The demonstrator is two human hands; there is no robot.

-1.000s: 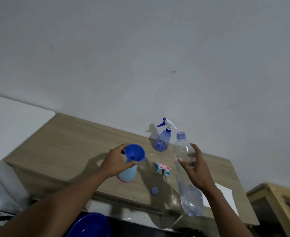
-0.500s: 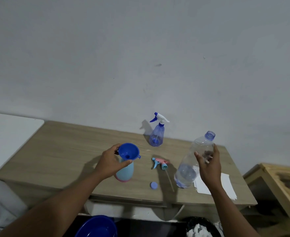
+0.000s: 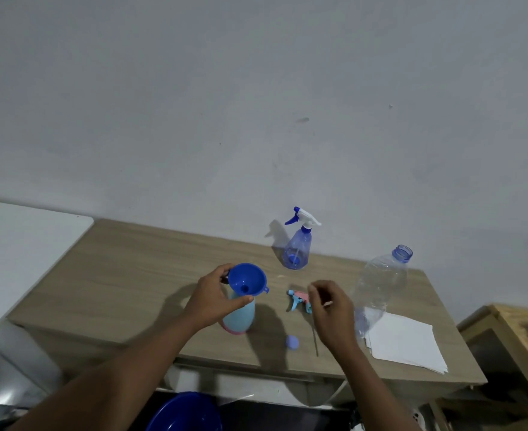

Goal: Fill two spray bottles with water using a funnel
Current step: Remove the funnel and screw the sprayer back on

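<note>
Head view, right hand (image 3: 331,318) masking sprayer (image 3: 296,298), napkins (image 3: 405,340)

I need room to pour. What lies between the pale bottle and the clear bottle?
The head view shows a trigger head lying between the pale bottle and the clear bottle, the right hand partly over it.

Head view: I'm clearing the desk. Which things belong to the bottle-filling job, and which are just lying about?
Job: funnel, pale bottle, blue spray bottle, water bottle, loose spray head, cap.
Lying about: paper, blue bowl.
</note>
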